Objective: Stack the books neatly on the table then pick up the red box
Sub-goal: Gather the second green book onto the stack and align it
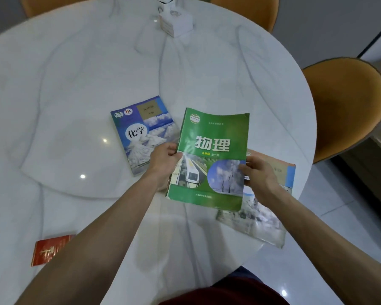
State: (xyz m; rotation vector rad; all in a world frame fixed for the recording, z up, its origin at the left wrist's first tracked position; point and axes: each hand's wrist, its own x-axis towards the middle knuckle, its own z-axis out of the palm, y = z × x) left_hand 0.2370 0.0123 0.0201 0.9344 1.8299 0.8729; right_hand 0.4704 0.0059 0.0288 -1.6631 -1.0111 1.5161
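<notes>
A green book (213, 137) is held over the white marble table (75, 84), a little right of centre. My left hand (163, 161) grips its left edge and my right hand (259, 175) grips its right edge. To the left of it a blue book (139, 130) lies flat on the table. A third book (264, 212) with an orange and blue cover lies at the table's right edge, partly under the green one and my right hand. The red box (46, 252) lies flat near the front left, its right end hidden behind my left forearm.
A white tissue box (176, 22) stands at the far middle of the table. Orange chairs (348, 111) stand around the table at the right and at the back. Pale floor tiles show past the table's right edge.
</notes>
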